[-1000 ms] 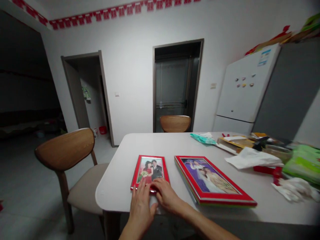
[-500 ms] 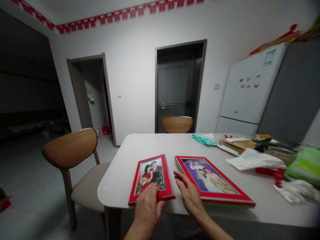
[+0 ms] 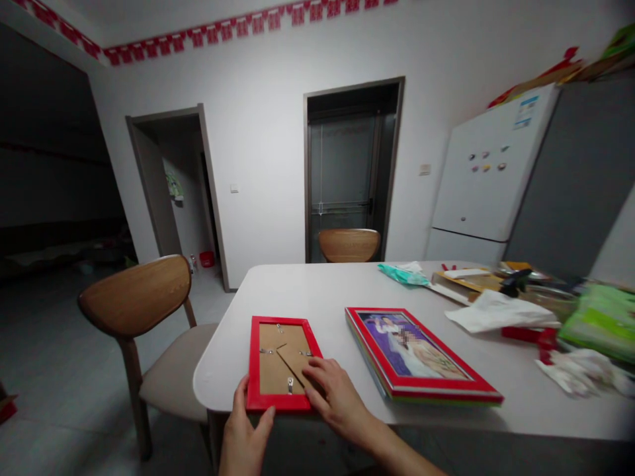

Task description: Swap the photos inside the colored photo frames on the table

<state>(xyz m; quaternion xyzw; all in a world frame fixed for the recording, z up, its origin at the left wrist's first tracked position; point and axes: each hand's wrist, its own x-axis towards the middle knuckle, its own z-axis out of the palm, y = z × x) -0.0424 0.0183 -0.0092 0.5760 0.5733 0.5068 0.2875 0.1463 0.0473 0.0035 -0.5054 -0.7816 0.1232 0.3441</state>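
A small red picture frame (image 3: 254, 360) lies face down at the table's near edge, its brown backing board and small metal clips showing. A thin dark line runs diagonally across the board. My left hand (image 3: 245, 423) grips the frame's lower left corner, thumb over the bottom rail. My right hand (image 3: 340, 400) holds the lower right side, its fingers bent over the right rail and the edge of the backing. To the right, a larger red picture frame (image 3: 446, 391) rests face up on a stack, showing a wedding photo.
The white table (image 3: 297, 291) carries a green-and-white packet (image 3: 404, 274), a white paper sheet (image 3: 501, 309), crumpled white gloves or cloth (image 3: 585, 373) and a green package (image 3: 600, 324) at the right. A wooden chair (image 3: 139, 291) stands left, another chair (image 3: 350, 244) behind the table.
The small picture frame has been turned from face up to face down. My left hand moved left to its lower corner, and my right hand moved left from beside it onto its right side.
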